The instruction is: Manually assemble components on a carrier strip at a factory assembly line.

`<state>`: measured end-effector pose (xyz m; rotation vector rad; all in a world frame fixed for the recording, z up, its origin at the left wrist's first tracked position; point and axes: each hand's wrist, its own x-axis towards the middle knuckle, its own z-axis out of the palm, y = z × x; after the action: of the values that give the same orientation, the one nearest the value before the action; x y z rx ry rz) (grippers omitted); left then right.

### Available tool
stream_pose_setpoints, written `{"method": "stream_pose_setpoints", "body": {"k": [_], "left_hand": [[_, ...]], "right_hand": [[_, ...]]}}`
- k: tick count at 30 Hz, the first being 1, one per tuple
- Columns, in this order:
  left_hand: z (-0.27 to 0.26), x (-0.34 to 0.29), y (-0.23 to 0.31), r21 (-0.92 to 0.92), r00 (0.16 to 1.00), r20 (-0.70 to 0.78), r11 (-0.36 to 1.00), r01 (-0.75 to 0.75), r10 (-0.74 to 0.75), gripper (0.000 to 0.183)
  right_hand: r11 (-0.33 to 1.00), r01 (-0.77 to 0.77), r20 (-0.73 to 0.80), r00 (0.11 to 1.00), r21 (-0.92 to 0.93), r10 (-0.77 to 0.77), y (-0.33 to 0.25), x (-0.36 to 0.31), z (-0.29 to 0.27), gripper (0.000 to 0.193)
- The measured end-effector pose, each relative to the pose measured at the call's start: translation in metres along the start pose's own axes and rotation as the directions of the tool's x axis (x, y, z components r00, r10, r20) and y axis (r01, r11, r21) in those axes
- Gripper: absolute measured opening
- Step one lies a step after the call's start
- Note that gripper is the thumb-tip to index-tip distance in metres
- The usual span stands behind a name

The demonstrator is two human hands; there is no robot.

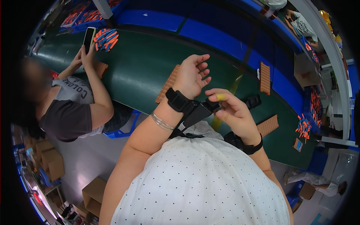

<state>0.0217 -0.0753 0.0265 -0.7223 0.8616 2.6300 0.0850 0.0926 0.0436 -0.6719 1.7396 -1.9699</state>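
My left hand (193,77) is raised over the green table (138,82), its fingers loosely curled and apart with nothing in them. Around that wrist runs a black strap (178,101) bearing a black box-shaped device (198,113). Silver bangles (162,122) sit further up the same forearm. The fingers and thumb of my right hand (238,118) close on the end of this device. A yellow patch (220,96) shows on one right finger, and a second black strap (252,147) circles the right wrist.
Ribbed orange-brown trays (265,78) lie on the table, one (168,83) partly behind my left hand. Orange and blue sticks (106,39) are piled at the far left, others (303,127) at the right. On my left, a seated person (75,101) holds a phone (89,38). Cardboard boxes (93,195) stand on the floor.
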Motion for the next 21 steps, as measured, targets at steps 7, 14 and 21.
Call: {"method": "stream_pose_setpoints", "body": {"k": [7, 14, 21], "left_hand": [[-0.002, -0.007, 0.005, -0.008, 0.998, -0.001, 0.998, -0.064, 0.064, 0.023], [0.001, -0.009, 0.005, -0.002, 0.998, 0.008, 0.998, -0.063, 0.063, 0.024], [0.002, -0.010, 0.005, -0.005, 0.997, 0.023, 0.998, -0.070, 0.070, 0.024]], "right_hand": [[0.976, -0.025, -0.002, 1.000, 0.219, 0.026, 0.005, -0.005, -0.003, 0.018], [0.924, 0.101, -0.079, 0.994, 0.370, -0.077, 0.013, 0.001, -0.002, 0.019], [0.950, 0.163, -0.044, 0.987, 0.268, -0.157, 0.014, 0.001, 0.001, 0.026]]}}
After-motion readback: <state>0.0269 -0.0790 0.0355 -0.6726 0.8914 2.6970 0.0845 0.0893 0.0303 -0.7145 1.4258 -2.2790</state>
